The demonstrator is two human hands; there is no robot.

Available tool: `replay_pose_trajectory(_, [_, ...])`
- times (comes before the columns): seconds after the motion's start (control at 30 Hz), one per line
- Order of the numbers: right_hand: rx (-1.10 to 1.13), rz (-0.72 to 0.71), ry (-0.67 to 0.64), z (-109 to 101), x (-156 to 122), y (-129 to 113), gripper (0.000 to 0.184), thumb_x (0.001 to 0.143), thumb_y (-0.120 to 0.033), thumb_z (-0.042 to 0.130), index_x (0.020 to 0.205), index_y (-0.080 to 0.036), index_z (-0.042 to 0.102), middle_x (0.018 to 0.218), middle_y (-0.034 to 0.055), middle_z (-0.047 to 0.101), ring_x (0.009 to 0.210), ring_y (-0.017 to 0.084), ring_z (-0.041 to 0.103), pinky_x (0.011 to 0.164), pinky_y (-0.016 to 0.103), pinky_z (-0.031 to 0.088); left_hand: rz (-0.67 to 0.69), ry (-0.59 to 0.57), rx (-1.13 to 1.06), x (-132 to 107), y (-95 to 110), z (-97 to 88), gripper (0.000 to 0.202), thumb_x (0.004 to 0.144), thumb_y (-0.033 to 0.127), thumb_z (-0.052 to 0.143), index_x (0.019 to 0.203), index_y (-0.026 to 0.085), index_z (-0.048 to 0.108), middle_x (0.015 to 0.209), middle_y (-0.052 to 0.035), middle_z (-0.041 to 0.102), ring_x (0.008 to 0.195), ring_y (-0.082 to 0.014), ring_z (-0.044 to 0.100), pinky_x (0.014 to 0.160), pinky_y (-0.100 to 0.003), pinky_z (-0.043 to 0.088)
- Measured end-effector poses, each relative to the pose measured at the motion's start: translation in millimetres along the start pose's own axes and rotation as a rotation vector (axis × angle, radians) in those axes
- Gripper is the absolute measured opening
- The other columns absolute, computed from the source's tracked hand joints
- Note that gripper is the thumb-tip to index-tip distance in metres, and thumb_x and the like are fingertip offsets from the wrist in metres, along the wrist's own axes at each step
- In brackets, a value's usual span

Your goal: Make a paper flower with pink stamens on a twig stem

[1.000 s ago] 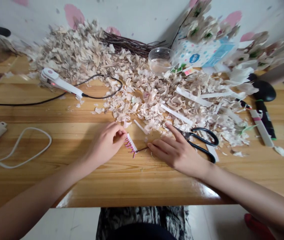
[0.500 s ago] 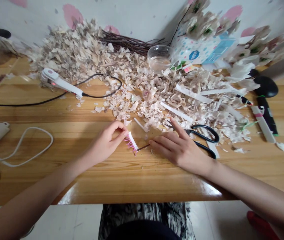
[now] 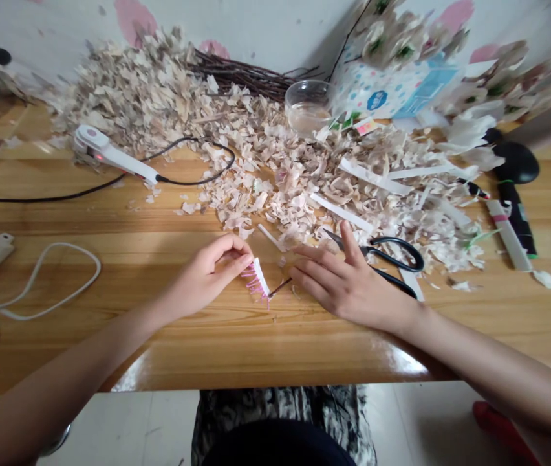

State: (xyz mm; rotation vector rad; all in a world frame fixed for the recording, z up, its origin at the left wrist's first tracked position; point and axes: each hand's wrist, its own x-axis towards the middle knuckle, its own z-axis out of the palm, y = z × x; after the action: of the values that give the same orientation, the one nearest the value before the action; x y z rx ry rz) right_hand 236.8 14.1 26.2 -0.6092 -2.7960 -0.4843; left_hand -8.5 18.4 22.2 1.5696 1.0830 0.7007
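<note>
My left hand pinches one end of a small white paper strip with a pink fringe on the wooden table. A thin dark twig lies against the strip's lower end. My right hand hovers just right of the twig with its fingers stretched out and spread, holding nothing. Black-handled scissors lie right behind the right hand.
A big heap of pale paper scraps covers the back of the table, with a bundle of twigs, a clear bowl, a tissue box and paper flowers. A white corded tool lies at left; white cable nearer.
My right hand has lifted its fingers off the twig and spread them. My left hand keeps its pinch on the fringed strip, which has shifted slightly.
</note>
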Motion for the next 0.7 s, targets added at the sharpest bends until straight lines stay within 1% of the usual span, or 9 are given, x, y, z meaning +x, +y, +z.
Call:
replay_pose_trajectory(0.1, [-0.039, -0.007, 0.002, -1.1, -1.0, 0.1, 0.028, 0.095, -0.007, 0.040, 0.101, -0.016, 0.066, 0.099, 0.0044, 0.069, 0.116, 0.023, 0.052, 0.110, 0.068, 0.015, -0.001, -0.013, -0.003, -0.9, 1.5, 1.3, 0.008, 0.089, 0.021, 0.049, 0.084, 0.018, 0.053, 0.080, 0.0003, 0.056, 0.078, -0.0115, 0.057, 0.073, -0.023, 0.049])
replay_pose_trajectory(0.17, [-0.040, -0.006, -0.001, -2.2, -1.5, 0.3, 0.026, 0.093, -0.005, 0.043, 0.102, -0.017, 0.065, 0.102, 0.0043, 0.069, 0.117, 0.024, 0.051, 0.109, 0.069, 0.012, 0.005, -0.010, 0.002, -1.2, 1.8, 1.9, 0.008, 0.089, 0.021, 0.049, 0.084, 0.018, 0.053, 0.080, 0.0001, 0.056, 0.078, -0.0121, 0.057, 0.074, -0.024, 0.050])
replay_pose_trajectory(0.23, [-0.024, -0.008, -0.009, -3.0, -1.6, 0.4, 0.025, 0.091, -0.003, 0.046, 0.102, -0.015, 0.065, 0.103, 0.0062, 0.068, 0.117, 0.024, 0.051, 0.110, 0.067, 0.014, 0.014, 0.001, 0.008, -1.4, 1.1, 2.4, 0.008, 0.089, 0.022, 0.049, 0.084, 0.018, 0.053, 0.080, -0.0002, 0.056, 0.079, -0.0124, 0.057, 0.075, -0.025, 0.049])
replay_pose_trajectory(0.3, [-0.009, -0.019, -0.020, -3.1, -1.5, 0.3, 0.024, 0.091, -0.004, 0.046, 0.102, -0.013, 0.065, 0.103, 0.0080, 0.068, 0.116, 0.023, 0.053, 0.111, 0.062, 0.022, 0.015, 0.007, 0.006, -1.5, -0.5, 2.9, 0.008, 0.089, 0.022, 0.050, 0.085, 0.017, 0.054, 0.081, -0.0002, 0.056, 0.080, -0.0125, 0.057, 0.075, -0.025, 0.049])
replay_pose_trajectory(0.37, [-0.007, -0.036, -0.034, -2.6, -1.4, 0.1, 0.025, 0.093, -0.006, 0.042, 0.100, -0.013, 0.065, 0.103, 0.0070, 0.069, 0.113, 0.022, 0.054, 0.110, 0.059, 0.027, 0.004, -0.001, -0.007, -1.6, -2.1, 3.8, 0.008, 0.090, 0.023, 0.050, 0.085, 0.017, 0.054, 0.081, -0.0001, 0.056, 0.080, -0.0124, 0.057, 0.075, -0.024, 0.049])
replay_pose_trajectory(0.43, [-0.007, -0.057, -0.037, -1.3, -1.3, 0.1, 0.026, 0.094, -0.007, 0.041, 0.100, -0.015, 0.065, 0.104, 0.0055, 0.069, 0.110, 0.021, 0.055, 0.109, 0.059, 0.027, -0.013, -0.011, -0.019, -1.7, -2.7, 5.2, 0.009, 0.090, 0.024, 0.050, 0.086, 0.017, 0.054, 0.080, 0.0001, 0.056, 0.079, -0.0123, 0.057, 0.074, -0.024, 0.049])
replay_pose_trajectory(0.53, [-0.012, -0.085, -0.031, 1.3, -1.3, 0.5, 0.025, 0.093, -0.006, 0.043, 0.102, -0.016, 0.064, 0.105, 0.0041, 0.068, 0.106, 0.019, 0.057, 0.109, 0.061, 0.024, -0.022, -0.017, -0.029, -2.1, -2.0, 7.5, 0.009, 0.090, 0.024, 0.049, 0.085, 0.018, 0.054, 0.080, 0.0001, 0.056, 0.078, -0.0124, 0.056, 0.073, -0.025, 0.049])
replay_pose_trajectory(0.7, [-0.041, -0.114, 0.009, 4.8, -1.5, 2.2, 0.029, 0.091, -0.004, 0.045, 0.107, -0.020, 0.064, 0.097, 0.0004, 0.068, 0.097, 0.016, 0.058, 0.110, 0.059, 0.023, -0.054, -0.019, -0.061, -3.2, -0.8, 8.0, 0.008, 0.089, 0.024, 0.049, 0.086, 0.018, 0.054, 0.080, -0.0004, 0.055, 0.076, -0.0127, 0.056, 0.070, -0.025, 0.049])
